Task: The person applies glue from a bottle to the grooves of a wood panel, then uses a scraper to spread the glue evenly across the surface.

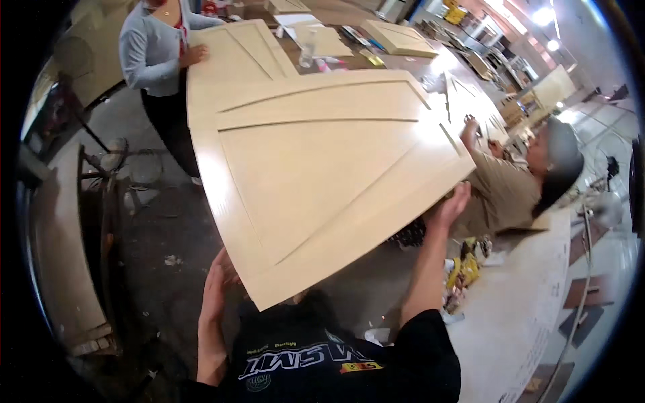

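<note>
A large cream-coloured panel door point(322, 161) with recessed sections is held tilted in front of me, one corner pointing down toward my body. My right hand point(450, 207) grips its right edge, with the thumb side showing at the rim. At the lower left edge my left hand point(218, 279) supports the door, and its fingers are partly hidden behind the panel. Beyond it, a second cream panel point(252, 50) rests near the table, and a hand point(193, 55) of a person in a light grey cardigan touches that panel's left edge.
A worktable point(410, 64) carries a clear bottle point(307, 50), papers and a stacked cream panel point(400, 38). To the right, a co-worker point(514, 174) in a tan shirt leans over another panel. A board point(64, 248) stands at left; yellow wrappers point(463, 272) lie lower right.
</note>
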`<state>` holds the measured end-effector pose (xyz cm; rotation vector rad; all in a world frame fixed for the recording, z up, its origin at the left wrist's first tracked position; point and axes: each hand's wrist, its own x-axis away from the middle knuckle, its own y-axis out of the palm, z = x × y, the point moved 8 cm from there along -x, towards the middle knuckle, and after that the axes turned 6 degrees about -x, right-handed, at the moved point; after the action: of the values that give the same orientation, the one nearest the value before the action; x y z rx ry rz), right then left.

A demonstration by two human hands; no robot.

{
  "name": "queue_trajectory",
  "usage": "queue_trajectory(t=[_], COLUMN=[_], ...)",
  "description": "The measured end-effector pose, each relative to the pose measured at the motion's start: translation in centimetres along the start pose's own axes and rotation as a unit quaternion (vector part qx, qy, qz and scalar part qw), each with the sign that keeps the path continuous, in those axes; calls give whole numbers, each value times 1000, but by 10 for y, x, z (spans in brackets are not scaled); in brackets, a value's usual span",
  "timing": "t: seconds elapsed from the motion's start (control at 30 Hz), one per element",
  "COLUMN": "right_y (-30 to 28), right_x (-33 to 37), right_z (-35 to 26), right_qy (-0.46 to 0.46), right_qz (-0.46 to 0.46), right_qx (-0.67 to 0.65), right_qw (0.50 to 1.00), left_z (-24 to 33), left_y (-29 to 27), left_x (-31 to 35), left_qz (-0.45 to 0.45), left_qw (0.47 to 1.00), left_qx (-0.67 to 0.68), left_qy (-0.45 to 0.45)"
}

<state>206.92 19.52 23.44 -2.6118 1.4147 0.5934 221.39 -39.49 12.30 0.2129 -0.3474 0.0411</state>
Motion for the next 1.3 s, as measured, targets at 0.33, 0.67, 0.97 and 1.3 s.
queue_trajectory(t=[0.33,0.67,0.97,1.3], right_y=[-29,-7,-77,-187], right_x=[-254,-259,-172,20], right_z=[215,168,130,73], right_qy=[42,71,83,101], right_qz=[-177,-245,-200,105], right_qx=[-142,-152,-118,-58], right_qw=[973,955,969,988], left_z=[71,98,114,135], left_y=[102,102,41,-95], left_x=[11,13,-10,-51], left_qz=[15,-11,-7,-117], left_qw=[976,980,980,979], left_qx=[166,163,164,144], left_qy=[141,112,113,87])
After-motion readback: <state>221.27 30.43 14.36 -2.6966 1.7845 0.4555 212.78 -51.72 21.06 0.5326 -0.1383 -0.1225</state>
